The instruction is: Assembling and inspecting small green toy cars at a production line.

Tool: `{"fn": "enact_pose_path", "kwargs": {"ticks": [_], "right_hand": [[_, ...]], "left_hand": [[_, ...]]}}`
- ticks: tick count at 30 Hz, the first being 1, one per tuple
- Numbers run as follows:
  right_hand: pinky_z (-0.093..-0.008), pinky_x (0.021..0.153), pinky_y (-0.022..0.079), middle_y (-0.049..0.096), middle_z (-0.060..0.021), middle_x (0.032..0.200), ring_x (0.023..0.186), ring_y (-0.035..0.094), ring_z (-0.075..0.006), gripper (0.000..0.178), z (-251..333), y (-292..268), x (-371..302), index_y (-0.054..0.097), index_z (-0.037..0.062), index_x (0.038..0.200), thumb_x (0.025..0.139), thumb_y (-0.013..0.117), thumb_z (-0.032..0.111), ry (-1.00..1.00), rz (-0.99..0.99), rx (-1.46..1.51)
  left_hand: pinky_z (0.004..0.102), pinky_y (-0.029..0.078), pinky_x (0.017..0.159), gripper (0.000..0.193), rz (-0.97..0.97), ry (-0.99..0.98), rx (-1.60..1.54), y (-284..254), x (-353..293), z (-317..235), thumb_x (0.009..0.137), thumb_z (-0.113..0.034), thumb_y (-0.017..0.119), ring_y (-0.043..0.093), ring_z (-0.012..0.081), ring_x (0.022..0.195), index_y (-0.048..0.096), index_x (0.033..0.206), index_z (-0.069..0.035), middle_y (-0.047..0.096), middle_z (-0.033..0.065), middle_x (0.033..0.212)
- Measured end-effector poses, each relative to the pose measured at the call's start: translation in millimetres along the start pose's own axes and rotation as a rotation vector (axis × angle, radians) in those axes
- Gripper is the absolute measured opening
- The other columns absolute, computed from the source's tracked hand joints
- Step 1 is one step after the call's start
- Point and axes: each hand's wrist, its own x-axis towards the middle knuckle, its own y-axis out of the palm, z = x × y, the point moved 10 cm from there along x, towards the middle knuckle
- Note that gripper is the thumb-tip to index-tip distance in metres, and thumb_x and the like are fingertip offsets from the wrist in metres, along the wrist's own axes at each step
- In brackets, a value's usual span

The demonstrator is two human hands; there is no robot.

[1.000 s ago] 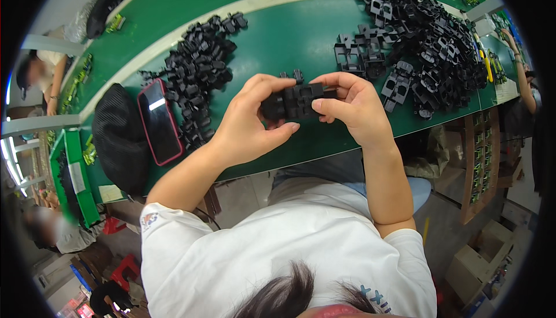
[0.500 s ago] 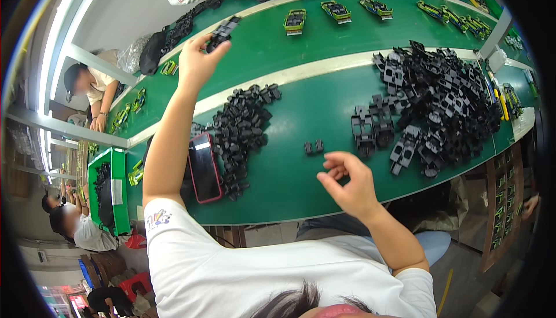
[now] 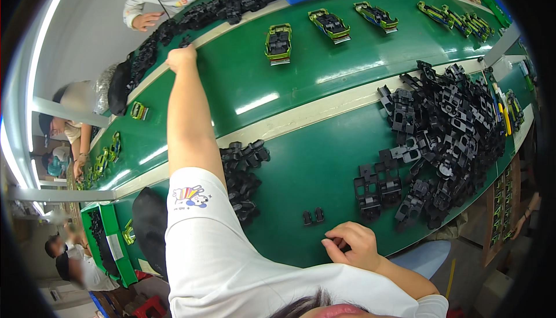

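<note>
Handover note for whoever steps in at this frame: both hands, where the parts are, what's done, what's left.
Left hand: arm stretched across the green belt, closed at its far edge beside a row of black parts; whether it holds anything cannot be told.
Right hand: fingers curled at the near edge of the table, nothing visibly gripped.
Two small black pieces lie just left of it.
Big pile of black parts on the right, smaller pile beside the left arm.
Done: green-and-black assemblies ride the belt.
Left: both piles unprocessed.
</note>
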Motion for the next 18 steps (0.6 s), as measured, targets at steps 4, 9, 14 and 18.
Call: {"fn": "enact_pose_path", "kwargs": {"ticks": [4, 9, 14, 18], "right_hand": [[-0.0234, 0.04, 0.044, 0.062, -0.0085, 0.069, 0.049, 0.056, -0.0137, 0.014, 0.9, 1.3, 0.6, 0.065, 0.001, 0.078, 0.067, 0.074, 0.0, -0.043, -0.009, -0.028], [-0.0277, 0.045, 0.044, 0.06, -0.0087, 0.07, 0.052, 0.056, -0.0179, 0.013, 8.5, 2.5, 7.7, 0.061, 0.0013, 0.077, 0.07, 0.073, 0.001, -0.081, -0.009, 0.059], [-0.0206, 0.044, 0.042, 0.061, -0.0112, 0.09, 0.06, 0.057, -0.0098, 0.023, 3.1, 6.6, 11.1, 0.062, 0.0016, 0.092, 0.071, 0.071, -0.004, -0.098, -0.062, 0.041], [-0.0341, 0.069, 0.05, 0.06, -0.0097, 0.103, 0.09, 0.059, -0.0246, 0.034, 36.9, 9.4, 8.2, 0.063, 0.0049, 0.099, 0.066, 0.072, 0.0, -0.347, -0.105, -0.291]], "left_hand": [[0.0354, 0.045, 0.097, 0.057, -0.012, 0.069, 0.126, 33.2, 45.6, 15.4, 0.068, -0.042, 0.077, 0.057, 0.0321, 0.112, 0.067, 0.104, 0.001, 0.061, 0.0203, 0.117], [0.0302, 0.048, 0.085, 0.056, -0.03, -0.023, -0.019, 16.4, 132.1, 58.4, 0.068, -0.049, 0.073, 0.066, 0.0187, 0.09, 0.07, 0.092, 0.001, 0.07, 0.0098, 0.093], [0.0245, 0.049, 0.07, 0.049, 0.17, 0.664, -0.232, -35.2, 6.2, -32.0, 0.075, -0.042, 0.071, 0.064, 0.0112, 0.071, 0.068, 0.101, -0.001, 0.07, 0.0055, 0.089], [0.0313, 0.05, 0.071, 0.03, 0.422, 0.884, -0.192, -163.8, -230.0, -71.3, 0.084, -0.021, 0.065, 0.063, 0.0186, 0.079, 0.065, 0.099, 0.005, 0.067, 0.0122, 0.087]]}}
